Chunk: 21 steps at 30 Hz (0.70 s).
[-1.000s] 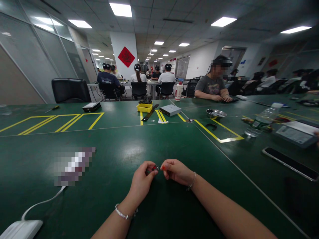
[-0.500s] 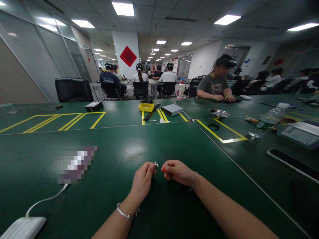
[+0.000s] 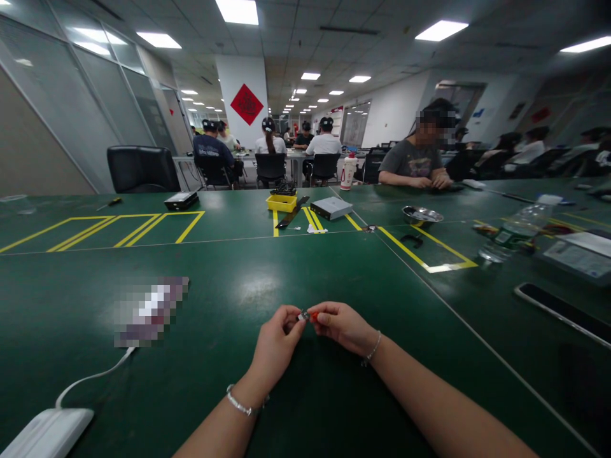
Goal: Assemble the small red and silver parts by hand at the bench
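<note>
Just above the green table [image 3: 214, 381], my left hand [image 3: 279, 340] pinches a small silvery metal piece [image 3: 303, 315] between thumb and fingertips. My right hand [image 3: 344, 326] faces it from the right, its fingertips closed on a small orange-red piece [image 3: 314, 316]. The two small pieces are side by side between my fingertips; whether they touch is too small to tell. Each wrist wears a bracelet.
A yellow bin [image 3: 281, 203], a grey box [image 3: 331, 208], a metal bowl [image 3: 422, 215] and a bottle [image 3: 520, 229] stand farther back. Phones [image 3: 155, 312] lie left and right. A white device [image 3: 52, 432] with a cable is front left. Across the table sits a person [image 3: 417, 152].
My hands have come closer together, bringing the silvery piece and the orange-red piece next to each other. The left fingers have shifted, showing more of the metal piece.
</note>
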{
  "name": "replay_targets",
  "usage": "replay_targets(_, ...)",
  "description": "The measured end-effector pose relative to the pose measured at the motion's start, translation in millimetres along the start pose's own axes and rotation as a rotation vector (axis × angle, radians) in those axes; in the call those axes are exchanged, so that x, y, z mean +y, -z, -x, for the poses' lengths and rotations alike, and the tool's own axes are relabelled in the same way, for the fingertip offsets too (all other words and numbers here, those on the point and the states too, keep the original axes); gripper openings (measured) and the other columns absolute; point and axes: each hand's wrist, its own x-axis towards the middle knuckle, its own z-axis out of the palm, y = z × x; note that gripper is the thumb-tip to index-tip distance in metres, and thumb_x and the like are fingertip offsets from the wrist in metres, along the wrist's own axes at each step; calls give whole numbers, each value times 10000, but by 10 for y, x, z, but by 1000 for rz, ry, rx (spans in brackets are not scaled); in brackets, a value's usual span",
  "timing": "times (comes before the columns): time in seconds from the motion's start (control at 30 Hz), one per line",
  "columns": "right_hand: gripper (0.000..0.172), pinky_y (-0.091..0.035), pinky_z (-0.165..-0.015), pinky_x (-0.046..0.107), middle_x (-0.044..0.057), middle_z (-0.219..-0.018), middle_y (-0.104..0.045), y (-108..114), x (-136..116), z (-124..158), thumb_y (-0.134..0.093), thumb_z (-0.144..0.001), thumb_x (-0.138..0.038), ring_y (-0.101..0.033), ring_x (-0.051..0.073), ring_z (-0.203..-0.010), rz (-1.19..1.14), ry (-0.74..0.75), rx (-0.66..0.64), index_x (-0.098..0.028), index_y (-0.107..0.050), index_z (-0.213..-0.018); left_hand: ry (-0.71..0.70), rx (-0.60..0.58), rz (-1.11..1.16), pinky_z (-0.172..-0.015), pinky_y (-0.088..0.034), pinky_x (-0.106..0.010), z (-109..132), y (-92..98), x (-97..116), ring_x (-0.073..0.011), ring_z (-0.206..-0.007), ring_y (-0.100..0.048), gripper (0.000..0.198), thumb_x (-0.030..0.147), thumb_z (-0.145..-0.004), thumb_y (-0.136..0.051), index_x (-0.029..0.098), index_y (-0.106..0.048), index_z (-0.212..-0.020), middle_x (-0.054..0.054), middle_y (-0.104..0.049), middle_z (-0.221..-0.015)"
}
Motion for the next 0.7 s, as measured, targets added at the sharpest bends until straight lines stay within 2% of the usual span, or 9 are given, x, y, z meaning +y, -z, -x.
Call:
replay_targets(0.13, 281, -401, -610, 246, 2, -707, -594, -56, 39, -13, -704, -547, -202, -516, 76, -600, 12, 34, 92, -151, -608, -806, -48, 67, -160, -578, -394, -230, 16, 19, 67, -117, -598, -524, 125, 277, -721, -473, 212, -544, -800, 28, -567, -653)
replay_targets(0.27, 225, -397, -604, 248, -6, -665, -587, -132, 70, -16, -705, -532, -226, -507, 84, -596, 100, 118, 192, -153, -615, -725, -95, 63, -291, -607, -394, -239, 29, 26, 87, -124, -635, -528, 128, 267, -730, -457, 216, -538, -815, 19, -573, -691)
replay_targets(0.37, 214, -398, -640, 264, 6, -684, -605, -183, 78, -17, -700, -531, -247, -518, 102, -631, 187, 169, 254, -155, -627, -710, -116, 62, -339, -609, -391, -239, 36, 29, 79, -123, -638, -531, 143, 293, -742, -450, 220, -538, -828, 16, -579, -703)
replay_targets(0.47, 229, -399, -663, 277, 17, -694, -617, -194, 91, -30, -702, -524, -257, -527, 108, -641, 165, 171, 311, -153, -633, -716, -123, 80, -355, -605, -389, -237, 43, 29, 83, -122, -635, -532, 146, 310, -744, -452, 220, -541, -816, 19, -578, -692)
replay_targets(0.57, 259, -406, -674, 289, 28, -708, -624, -177, 115, -45, -704, -526, -265, -537, 115, -648, 106, 187, 332, -147, -634, -746, -132, 91, -361, -605, -389, -238, 50, 23, 98, -123, -638, -534, 143, 305, -743, -456, 218, -546, -812, 18, -582, -691)
replay_targets(0.7, 295, -416, -706, 315, 51, -742, -638, -191, 125, -29, -693, -552, -308, -555, 138, -687, 148, 198, 292, -144, -649, -794, -152, 83, -372, -610, -395, -238, 52, 25, 108, -124, -639, -537, 136, 290, -739, -468, 218, -558, -809, 15, -587, -693)
